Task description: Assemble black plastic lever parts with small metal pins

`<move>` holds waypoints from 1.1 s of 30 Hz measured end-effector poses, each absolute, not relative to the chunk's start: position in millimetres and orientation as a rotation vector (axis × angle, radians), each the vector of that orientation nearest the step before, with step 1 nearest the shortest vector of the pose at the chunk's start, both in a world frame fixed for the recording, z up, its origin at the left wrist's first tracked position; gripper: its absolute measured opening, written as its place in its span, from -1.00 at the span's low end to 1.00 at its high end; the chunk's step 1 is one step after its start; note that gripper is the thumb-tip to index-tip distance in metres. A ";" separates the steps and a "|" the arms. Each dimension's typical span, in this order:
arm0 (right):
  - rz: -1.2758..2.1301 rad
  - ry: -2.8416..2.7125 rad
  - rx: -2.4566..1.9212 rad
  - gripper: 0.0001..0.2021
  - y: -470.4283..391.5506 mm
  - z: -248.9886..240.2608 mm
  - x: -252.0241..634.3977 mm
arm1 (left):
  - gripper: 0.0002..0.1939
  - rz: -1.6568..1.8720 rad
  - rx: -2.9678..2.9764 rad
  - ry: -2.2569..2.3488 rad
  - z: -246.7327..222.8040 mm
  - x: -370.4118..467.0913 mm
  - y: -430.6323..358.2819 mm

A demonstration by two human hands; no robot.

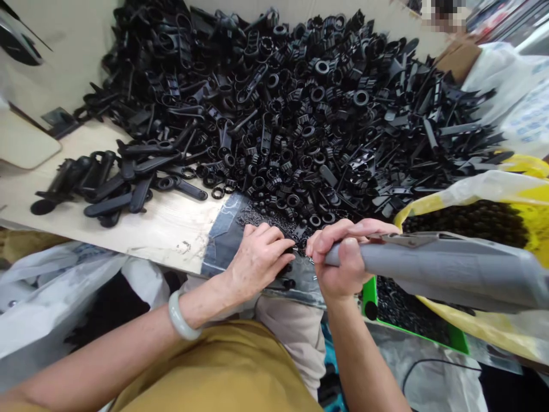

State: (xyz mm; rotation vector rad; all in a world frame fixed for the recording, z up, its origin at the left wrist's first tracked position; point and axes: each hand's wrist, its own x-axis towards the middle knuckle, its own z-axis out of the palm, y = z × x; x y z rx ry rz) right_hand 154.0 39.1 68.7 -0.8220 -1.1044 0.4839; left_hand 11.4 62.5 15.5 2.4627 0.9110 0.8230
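My right hand (337, 269) is wrapped round a long grey electric screwdriver (446, 272) with a metal lever along its top. The tool lies nearly level, its front end towards my left hand (261, 254). The fingers of that hand are closed at the near edge of the table, gripping a small black plastic part (285, 266) that they mostly hide. Small shiny metal bits show between the two hands. Under the left hand is a dark worn mat (223, 243), with tiny dark pieces (266, 220) scattered just beyond it.
A big heap of black plastic rings and levers (295, 109) covers the far side. Black lever assemblies (122, 186) lie on the pale tabletop (171, 226) at left. At right are a green bin (458, 339) and a yellow-edged bag (529, 220), both holding dark small parts.
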 end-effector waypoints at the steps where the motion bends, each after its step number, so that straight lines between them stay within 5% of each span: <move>1: 0.484 -1.103 -0.830 -0.84 39.6 67.6 154.2 | -0.81 0.825 2.461 0.916 15.0 12.3 62.5; 33: 0.486 -1.102 -0.891 -0.82 41.8 58.4 147.6 | -0.87 0.796 2.186 0.952 12.9 19.1 64.0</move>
